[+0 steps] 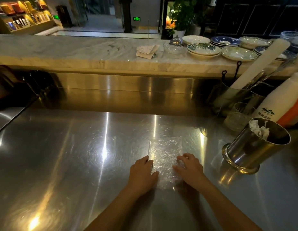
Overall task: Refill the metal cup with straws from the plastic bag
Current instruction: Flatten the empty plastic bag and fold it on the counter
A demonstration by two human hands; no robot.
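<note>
A clear, crinkled plastic bag [164, 154] lies flat on the steel counter [78, 155] in front of me. My left hand [142, 175] rests on its left edge, and my right hand [190, 169] presses down on its right side, fingers bent over the film. The bag looks flat, with no straws visible in it. The metal cup [251, 147] stands to the right of the bag, leaning in the wide-angle view, with white paper-wrapped straws [260, 130] showing inside its rim.
A white milk bottle [278, 100] and an orange container [293, 112] stand behind the cup, with a glass [238, 115] and tall white tube [260, 64] beside them. Stacked plates [225, 47] and paper slips [147, 50] sit on the marble ledge [61, 50].
</note>
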